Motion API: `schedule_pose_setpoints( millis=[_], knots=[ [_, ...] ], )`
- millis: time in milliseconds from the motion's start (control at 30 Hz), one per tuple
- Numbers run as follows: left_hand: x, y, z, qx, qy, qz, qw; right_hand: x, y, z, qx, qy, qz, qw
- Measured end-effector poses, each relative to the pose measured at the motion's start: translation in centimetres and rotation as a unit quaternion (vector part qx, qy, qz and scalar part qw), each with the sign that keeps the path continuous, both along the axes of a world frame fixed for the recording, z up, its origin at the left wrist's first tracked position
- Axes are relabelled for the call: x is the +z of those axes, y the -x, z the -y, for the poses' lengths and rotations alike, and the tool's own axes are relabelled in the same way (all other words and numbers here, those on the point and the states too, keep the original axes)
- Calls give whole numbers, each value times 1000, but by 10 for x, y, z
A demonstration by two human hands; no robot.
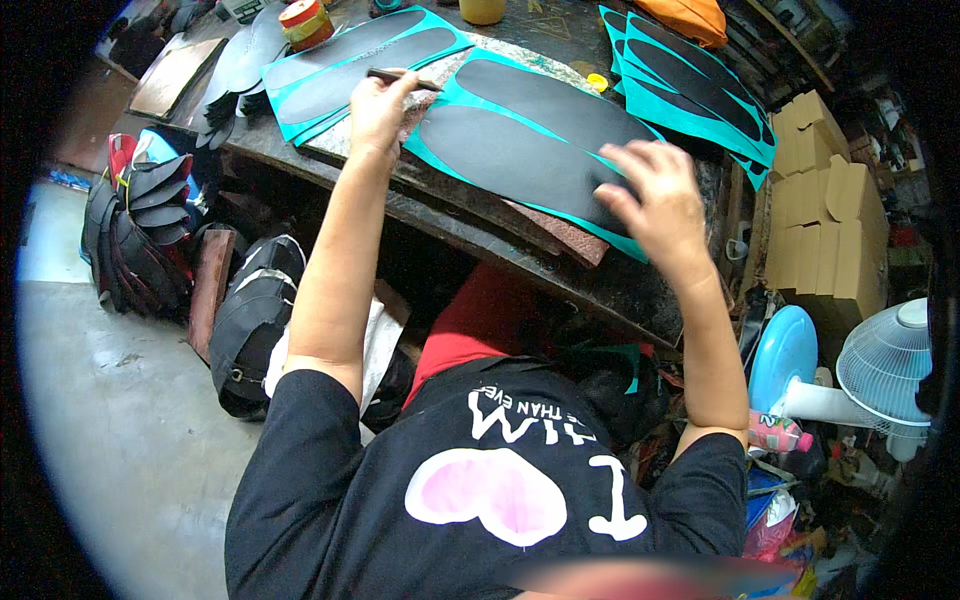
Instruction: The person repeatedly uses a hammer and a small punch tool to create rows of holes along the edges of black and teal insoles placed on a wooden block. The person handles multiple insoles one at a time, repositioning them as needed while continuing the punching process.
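A teal sheet with two black insole-shaped pieces lies across the bench in front of me. My left hand is closed round a slim dark stick-like tool, whose tip reaches the sheet's left edge. Its exact kind I cannot make out. At the sheet's right end, my right hand hovers over or rests on the black surface with fingers apart, slightly blurred, holding nothing visible. Further left lies a stack of similar teal sheets with grey-black shapes. Another such stack sits at the far right.
A red-and-yellow tub and a yellow container stand at the back. Dark sole-shaped bundles hang at the left. Cardboard boxes and a white-and-blue fan stand to the right. An orange bag lies far right.
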State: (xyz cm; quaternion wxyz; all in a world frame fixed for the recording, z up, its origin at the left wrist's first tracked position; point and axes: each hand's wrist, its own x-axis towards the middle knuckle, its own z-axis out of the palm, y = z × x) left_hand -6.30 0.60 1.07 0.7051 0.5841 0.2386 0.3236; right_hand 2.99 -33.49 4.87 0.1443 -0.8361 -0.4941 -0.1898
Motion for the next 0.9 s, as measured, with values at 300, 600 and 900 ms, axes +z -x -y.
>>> schedule_pose_setpoints(
  millis=[300,600,900],
  knots=[
    [-9,47,43,19,-61,35,997,-21,-10,8,-87,-16,-209,974],
    [0,60,32,16,-148,27,988,-18,26,4,-66,-45,-179,981],
    [-15,54,28,16,-133,10,991,-24,-21,-14,-115,-71,-267,954]
  ],
)
